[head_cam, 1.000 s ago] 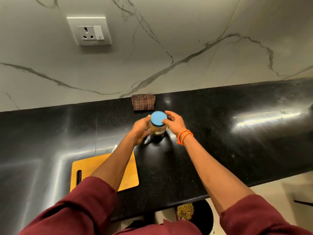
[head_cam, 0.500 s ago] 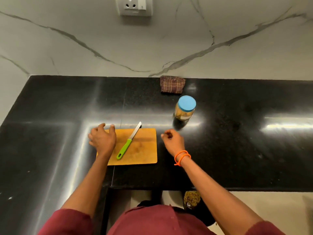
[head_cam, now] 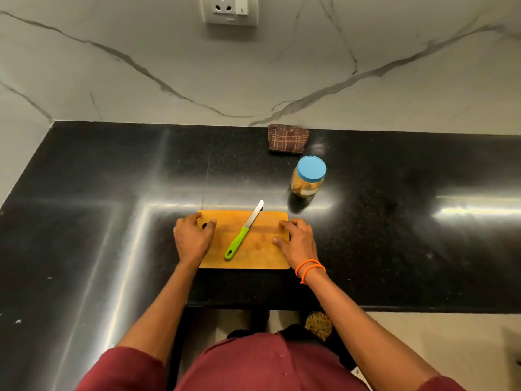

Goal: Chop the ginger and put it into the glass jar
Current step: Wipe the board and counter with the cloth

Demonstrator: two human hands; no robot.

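Observation:
The glass jar [head_cam: 308, 184] stands upright on the black counter with its blue lid [head_cam: 311, 168] on and yellowish pieces inside. In front of it, to its left, lies the wooden cutting board [head_cam: 262, 255]. A knife [head_cam: 243, 232] with a green handle rests diagonally on the board, blade pointing away from me. My left hand [head_cam: 192, 239] grips the board's left edge, thumb on top by the handle hole. My right hand [head_cam: 296, 241] grips the right edge, thumb on the board's surface. I see no loose ginger on the board.
A folded brown checked cloth [head_cam: 287, 138] lies against the marble wall behind the jar. A wall socket [head_cam: 231, 9] sits above. The counter [head_cam: 112, 198] turns a corner at the left, and its front edge runs just below the board.
Both hands let go of the lidded jar and came back to the cutting board. The left reached its left edge first, then the right hand closed on the right edge.

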